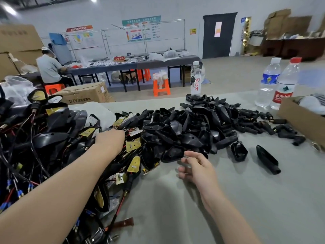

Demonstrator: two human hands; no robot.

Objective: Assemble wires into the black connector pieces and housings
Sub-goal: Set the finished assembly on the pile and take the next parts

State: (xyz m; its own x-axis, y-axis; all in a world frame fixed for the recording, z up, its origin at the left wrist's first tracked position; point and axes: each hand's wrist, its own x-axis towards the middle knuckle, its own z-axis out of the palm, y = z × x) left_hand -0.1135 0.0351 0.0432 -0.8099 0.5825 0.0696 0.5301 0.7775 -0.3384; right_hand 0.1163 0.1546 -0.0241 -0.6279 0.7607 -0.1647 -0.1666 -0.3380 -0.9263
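Observation:
A big heap of black housings covers the middle of the grey table. To its left lies a tangle of wires with small yellow circuit boards and black shells. My left hand reaches into that tangle; its fingertips are buried among the parts, so what it grips is hidden. My right hand hovers just in front of the housing heap, fingers loosely curled, holding nothing. Small black connector pieces are scattered at the right of the heap. Two single housings lie apart on the table.
Three water bottles stand at the table's far edge. A cardboard box sits at the right edge. Another cardboard box stands on the floor beyond. A seated person works at a far table. Orange stools stand nearby.

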